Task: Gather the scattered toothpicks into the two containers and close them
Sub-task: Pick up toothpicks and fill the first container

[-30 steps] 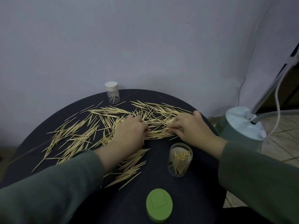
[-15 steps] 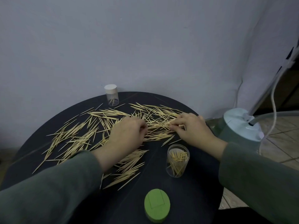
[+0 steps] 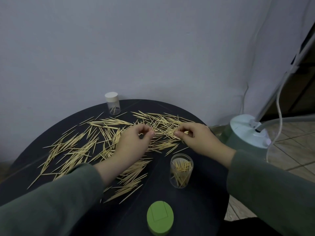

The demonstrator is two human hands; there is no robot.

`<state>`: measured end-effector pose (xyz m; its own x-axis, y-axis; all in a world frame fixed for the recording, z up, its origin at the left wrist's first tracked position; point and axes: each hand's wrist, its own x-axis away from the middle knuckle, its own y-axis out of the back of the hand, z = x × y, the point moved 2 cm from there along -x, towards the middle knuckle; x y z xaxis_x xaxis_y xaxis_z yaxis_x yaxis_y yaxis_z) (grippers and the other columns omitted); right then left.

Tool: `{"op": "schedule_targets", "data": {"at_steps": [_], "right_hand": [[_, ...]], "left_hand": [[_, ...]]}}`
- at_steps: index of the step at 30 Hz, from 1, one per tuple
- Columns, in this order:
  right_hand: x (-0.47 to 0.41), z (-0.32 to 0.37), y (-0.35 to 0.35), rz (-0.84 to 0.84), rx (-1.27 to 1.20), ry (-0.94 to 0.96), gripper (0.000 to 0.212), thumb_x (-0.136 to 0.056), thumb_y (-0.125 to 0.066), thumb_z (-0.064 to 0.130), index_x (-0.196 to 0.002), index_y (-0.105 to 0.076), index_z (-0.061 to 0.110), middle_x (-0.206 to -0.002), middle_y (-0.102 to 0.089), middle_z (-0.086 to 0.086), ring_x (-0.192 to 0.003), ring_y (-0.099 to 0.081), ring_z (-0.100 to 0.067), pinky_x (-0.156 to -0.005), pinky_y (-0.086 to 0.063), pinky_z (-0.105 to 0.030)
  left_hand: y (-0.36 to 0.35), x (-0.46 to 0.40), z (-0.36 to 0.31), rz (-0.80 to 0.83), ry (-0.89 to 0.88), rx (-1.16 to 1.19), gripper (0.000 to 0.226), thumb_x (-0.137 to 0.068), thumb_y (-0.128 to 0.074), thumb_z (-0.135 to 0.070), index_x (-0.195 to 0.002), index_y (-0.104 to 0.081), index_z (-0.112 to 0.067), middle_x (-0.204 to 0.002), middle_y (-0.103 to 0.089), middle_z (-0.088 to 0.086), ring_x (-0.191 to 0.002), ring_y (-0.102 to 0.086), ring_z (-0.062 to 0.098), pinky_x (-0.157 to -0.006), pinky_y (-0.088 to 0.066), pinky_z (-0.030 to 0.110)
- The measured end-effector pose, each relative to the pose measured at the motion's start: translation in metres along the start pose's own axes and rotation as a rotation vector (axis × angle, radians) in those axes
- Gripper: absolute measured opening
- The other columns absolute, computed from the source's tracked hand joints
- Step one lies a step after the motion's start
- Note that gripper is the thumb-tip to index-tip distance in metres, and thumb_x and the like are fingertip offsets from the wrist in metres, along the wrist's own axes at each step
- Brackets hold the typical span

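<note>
No text, label, brand, number or sign can be read anywhere in the view.
</note>
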<state>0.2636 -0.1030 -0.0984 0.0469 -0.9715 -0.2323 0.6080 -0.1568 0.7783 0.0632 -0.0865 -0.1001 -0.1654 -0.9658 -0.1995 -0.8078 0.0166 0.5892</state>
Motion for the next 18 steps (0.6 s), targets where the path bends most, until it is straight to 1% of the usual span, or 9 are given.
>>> {"op": "schedule_targets", "data": {"at_steps": [2, 3, 6, 7, 9, 10, 12, 16, 18], "right_hand": [[0.0, 0.0, 0.0, 0.021, -0.026, -0.012, 0.011, -0.092, -0.059, 0.041, -0.091, -0.066, 0.033, -0.071, -0.055, 0.02, -0.063, -0.043, 0.001, -0.08, -0.036, -0.034], [0.001, 0.001, 0.001, 0.032, -0.057, -0.014, 0.011, -0.092, -0.06, 0.041, -0.089, -0.066, 0.033, -0.069, -0.057, 0.018, -0.061, -0.045, 0.0, -0.078, -0.04, -0.034], [0.004, 0.008, 0.006, 0.077, -0.257, -0.009, 0.012, -0.089, -0.063, 0.042, -0.085, -0.067, 0.032, -0.065, -0.06, 0.008, -0.059, -0.049, -0.004, -0.065, -0.046, -0.028], [0.005, 0.011, 0.009, 0.091, -0.334, -0.005, 0.015, -0.084, -0.064, 0.047, -0.086, -0.069, 0.032, -0.068, -0.062, 0.003, -0.064, -0.054, -0.008, -0.067, -0.049, -0.03], [0.007, 0.015, 0.013, 0.118, -0.516, 0.002, 0.023, -0.075, -0.065, 0.049, -0.088, -0.071, 0.031, -0.081, -0.07, 0.001, -0.08, -0.063, -0.011, -0.079, -0.053, -0.03], [0.008, 0.017, 0.015, 0.135, -0.614, 0.018, 0.022, -0.074, -0.066, 0.044, -0.089, -0.072, 0.029, -0.083, -0.072, 0.005, -0.083, -0.064, -0.007, -0.081, -0.052, -0.025], [0.011, 0.02, 0.018, 0.18, -0.73, 0.06, 0.017, -0.075, -0.065, 0.031, -0.089, -0.073, 0.025, -0.081, -0.072, 0.011, -0.082, -0.064, 0.0, -0.077, -0.049, -0.016], [0.02, 0.021, 0.023, 0.278, -0.713, 0.09, 0.015, -0.076, -0.067, 0.025, -0.085, -0.078, 0.026, -0.091, -0.075, 0.004, -0.09, -0.066, -0.006, -0.081, -0.05, -0.018], [0.024, 0.02, 0.027, 0.292, -0.646, 0.075, 0.015, -0.075, -0.068, 0.028, -0.086, -0.076, 0.023, -0.087, -0.075, 0.008, -0.087, -0.066, -0.003, -0.08, -0.049, -0.017]], "left_hand": [[0.001, 0.001, -0.002, 0.008, 0.011, 0.065, 0.005, -0.095, -0.059, -0.031, -0.093, -0.063, -0.029, -0.085, -0.062, -0.012, -0.053, -0.045, -0.001, -0.054, -0.036, 0.017], [0.002, 0.002, -0.003, 0.016, 0.012, 0.132, 0.005, -0.094, -0.059, -0.03, -0.094, -0.064, -0.028, -0.088, -0.064, -0.01, -0.056, -0.048, -0.002, -0.059, -0.04, 0.019], [0.003, 0.006, -0.012, 0.024, 0.029, 0.405, 0.007, -0.093, -0.061, -0.024, -0.095, -0.067, -0.027, -0.09, -0.067, -0.012, -0.08, -0.061, 0.003, -0.077, -0.049, 0.025], [0.003, 0.008, -0.016, 0.03, 0.037, 0.483, 0.008, -0.093, -0.062, -0.023, -0.095, -0.068, -0.026, -0.087, -0.068, -0.014, -0.083, -0.062, 0.001, -0.075, -0.049, 0.02], [0.002, 0.014, -0.024, 0.062, 0.039, 0.593, 0.009, -0.093, -0.061, -0.02, -0.095, -0.069, -0.025, -0.076, -0.066, -0.019, -0.07, -0.058, -0.01, -0.059, -0.044, 0.008], [0.001, 0.017, -0.028, 0.086, 0.034, 0.631, 0.01, -0.093, -0.061, -0.017, -0.095, -0.069, -0.022, -0.071, -0.065, -0.019, -0.062, -0.055, -0.011, -0.053, -0.042, 0.006], [-0.002, 0.025, -0.033, 0.136, 0.025, 0.686, 0.011, -0.092, -0.06, -0.013, -0.098, -0.068, -0.015, -0.064, -0.063, -0.019, -0.054, -0.053, -0.01, -0.049, -0.039, 0.005], [-0.008, 0.035, -0.035, 0.2, 0.0, 0.713, 0.012, -0.09, -0.061, -0.01, -0.097, -0.069, -0.012, -0.077, -0.069, -0.011, -0.062, -0.058, -0.009, -0.05, -0.04, 0.005], [-0.01, 0.037, -0.035, 0.219, -0.001, 0.7, 0.011, -0.088, -0.062, -0.009, -0.094, -0.07, -0.014, -0.078, -0.071, -0.01, -0.062, -0.059, -0.009, -0.051, -0.041, 0.005]]}}
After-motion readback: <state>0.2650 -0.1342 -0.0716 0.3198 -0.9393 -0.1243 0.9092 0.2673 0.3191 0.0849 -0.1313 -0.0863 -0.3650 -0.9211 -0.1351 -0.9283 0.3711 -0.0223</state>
